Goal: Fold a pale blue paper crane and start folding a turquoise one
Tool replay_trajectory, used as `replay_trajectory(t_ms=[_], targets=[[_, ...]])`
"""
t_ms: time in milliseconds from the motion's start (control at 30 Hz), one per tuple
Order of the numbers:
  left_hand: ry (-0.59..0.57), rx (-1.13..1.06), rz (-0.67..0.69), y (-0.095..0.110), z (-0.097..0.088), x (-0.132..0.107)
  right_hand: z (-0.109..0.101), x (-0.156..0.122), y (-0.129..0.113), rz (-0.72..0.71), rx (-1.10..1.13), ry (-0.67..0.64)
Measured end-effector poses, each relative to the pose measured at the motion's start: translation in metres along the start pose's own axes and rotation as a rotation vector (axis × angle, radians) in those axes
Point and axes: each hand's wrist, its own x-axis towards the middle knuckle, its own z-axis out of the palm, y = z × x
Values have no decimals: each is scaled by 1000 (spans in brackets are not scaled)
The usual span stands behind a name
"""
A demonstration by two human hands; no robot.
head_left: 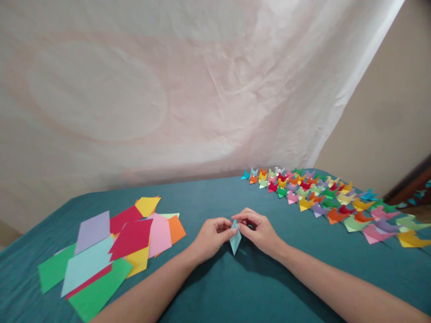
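Between my two hands, just above the table, is a small light blue folded paper (235,244), narrow and diamond-shaped with its lower point toward me. My left hand (213,235) pinches its left side between thumb and fingers. From the other side my right hand (257,229) grips the upper part, its fingertips close to the top point. The fingers hide much of the paper's upper half, so its folds there cannot be made out.
A dark green cloth covers the table (208,197). Loose coloured paper sheets (131,237) lie overlapping on the left. Rows of folded paper birds (316,202) in many colours stand along the right. A pale curtain (188,89) hangs behind the table.
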Motion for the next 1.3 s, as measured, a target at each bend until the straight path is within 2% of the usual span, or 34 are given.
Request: replay_trajectory(t_ms=[667, 1300], targets=[[33, 16, 30, 0, 1, -1, 1, -1, -1, 25, -47, 26], [41, 62, 42, -1, -1, -1, 1, 0, 0, 92, 9, -17]])
